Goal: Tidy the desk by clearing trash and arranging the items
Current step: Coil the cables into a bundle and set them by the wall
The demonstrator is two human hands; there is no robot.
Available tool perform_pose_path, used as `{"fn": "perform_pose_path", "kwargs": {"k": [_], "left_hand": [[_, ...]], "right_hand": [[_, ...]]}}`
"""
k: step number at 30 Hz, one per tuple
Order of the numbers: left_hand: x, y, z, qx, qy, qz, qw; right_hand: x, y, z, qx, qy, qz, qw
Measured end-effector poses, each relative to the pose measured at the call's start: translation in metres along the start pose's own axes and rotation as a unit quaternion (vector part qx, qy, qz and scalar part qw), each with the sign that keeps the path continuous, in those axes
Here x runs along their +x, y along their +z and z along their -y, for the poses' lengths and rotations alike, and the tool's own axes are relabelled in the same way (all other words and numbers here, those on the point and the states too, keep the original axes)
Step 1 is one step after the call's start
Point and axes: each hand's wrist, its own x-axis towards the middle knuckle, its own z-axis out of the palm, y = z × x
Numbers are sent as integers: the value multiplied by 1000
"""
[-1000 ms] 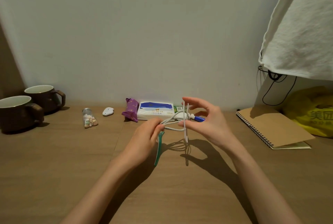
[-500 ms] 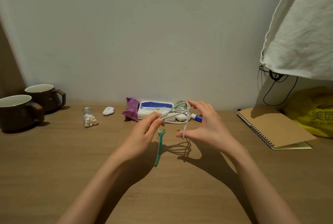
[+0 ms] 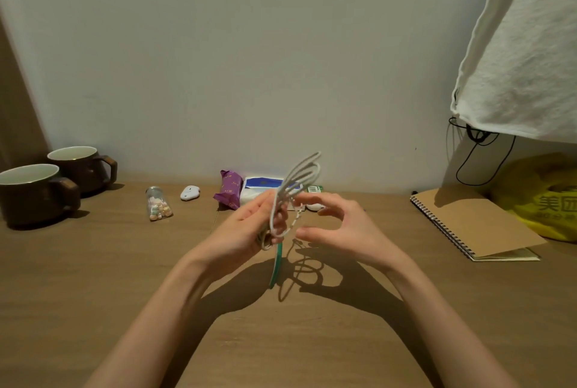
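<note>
Above the desk, my left hand pinches the coiled cable, its loops standing upright and leaning away from me, while my right hand, curved open and holding nothing, sits just beside its dangling end.

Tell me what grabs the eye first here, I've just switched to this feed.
The looped white cable at centre, held up above the desk by the left hand, with the right hand close beside it. Next, two brown mugs at the far left and a kraft spiral notebook at the right, beside a yellow bag.
</note>
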Motion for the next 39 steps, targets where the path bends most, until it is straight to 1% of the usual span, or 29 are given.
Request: {"fn": "perform_pose_path", "kwargs": {"k": [2, 4, 7, 8, 9, 11, 13, 14, 15, 18, 21, 23, 26, 30, 33, 36, 39], "left_hand": [[0, -3, -4, -66, 9, -12, 998], [1, -7, -7, -121, 18, -23, 992], [2, -14, -11, -195, 26, -44, 980], [3, -15, -11, -208, 28, -52, 976], [4, -17, -10, -212, 27, -62, 975], [6, -16, -7, -205, 20, -81, 975], [9, -14, -3, -196, 12, -112, 974], [10, -13, -1, -189, 9, -132, 973], [12, -12, 0, -182, 8, -151, 972], [13, -13, 3, -145, 6, -189, 971], [12, -15, 8, -22, 19, -208, 978], [13, -14, 11, 16, 27, -219, 975], [14, -20, 11, -25, 31, -256, 966], [15, -31, 12, -50, 15, -296, 954], [17, -31, 13, -99, 3, -322, 941], [19, -31, 11, -166, -9, -323, 932], [20, -27, 10, -184, -44, -297, 936]], "right_hand": [[0, 5, -3, -80, -2, -20, 997], [1, 10, -6, -149, -10, -63, 987], [3, 10, -13, -145, -16, -130, 981], [5, 8, -15, -118, -3, -143, 983], [7, 6, -17, -66, 21, -146, 987], [9, 4, -14, 99, 77, -119, 985], [9, 3, -10, 254, 111, -81, 957], [8, 2, -9, 301, 116, -63, 944], [8, 2, -10, 314, 114, -48, 941], [8, 3, -14, 283, 107, -42, 952], [9, 5, -12, 276, 113, -55, 953], [9, 5, -9, 268, 109, -51, 956], [7, 3, -9, 255, 105, -49, 960], [5, -4, -10, 159, 80, -24, 984], [3, -4, -6, 98, 53, -6, 994], [2, -5, -3, 129, 35, -45, 990], [3, -2, -1, 191, 48, -106, 975]]}}
